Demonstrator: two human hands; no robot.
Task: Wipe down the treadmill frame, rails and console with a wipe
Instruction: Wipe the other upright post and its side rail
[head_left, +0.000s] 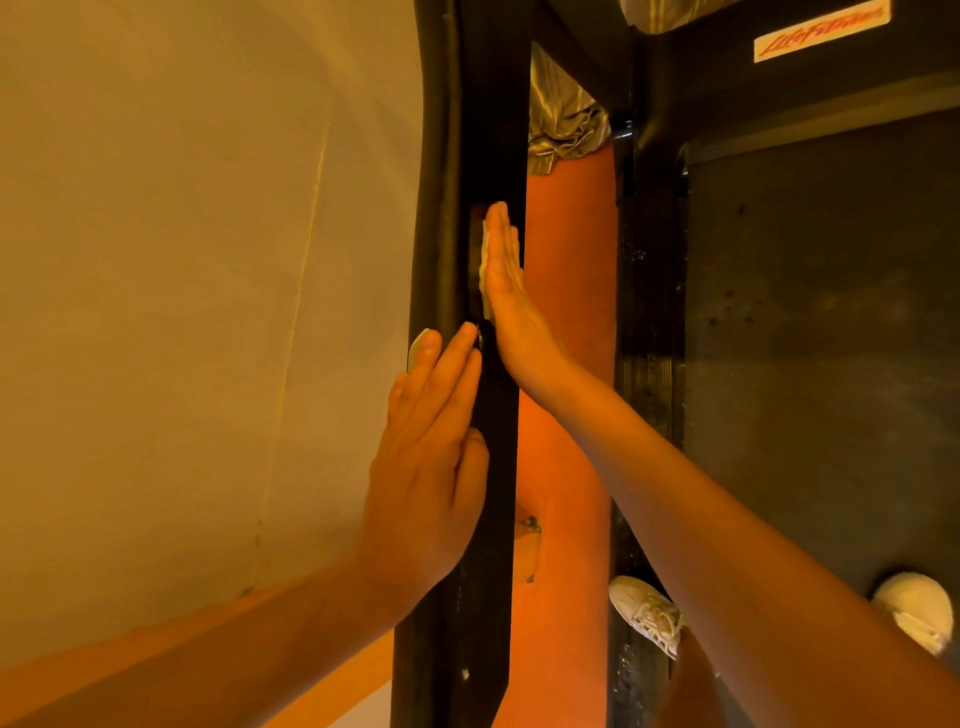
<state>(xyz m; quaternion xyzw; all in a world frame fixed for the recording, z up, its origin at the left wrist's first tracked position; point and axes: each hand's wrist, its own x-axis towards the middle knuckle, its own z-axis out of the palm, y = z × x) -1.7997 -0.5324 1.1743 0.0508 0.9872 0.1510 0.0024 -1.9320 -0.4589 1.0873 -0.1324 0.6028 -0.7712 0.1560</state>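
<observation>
A black treadmill upright (493, 130) runs from top to bottom through the middle of the head view. My right hand (506, 296) lies flat against its inner face with straight fingers and presses a pale wipe (486, 270), whose edge shows beside the palm. My left hand (431, 457) rests flat on the outer face of the same upright, lower down, fingers straight. A second pale wipe edge (417, 349) peeks out beside the left fingertips.
A beige wall (182, 286) fills the left. The dark treadmill belt (821, 364) and side rail (647, 338) lie to the right, with a branded label (823, 32) at the top. My white shoes (647, 613) (917, 608) stand below. An orange floor (566, 338) shows between upright and deck.
</observation>
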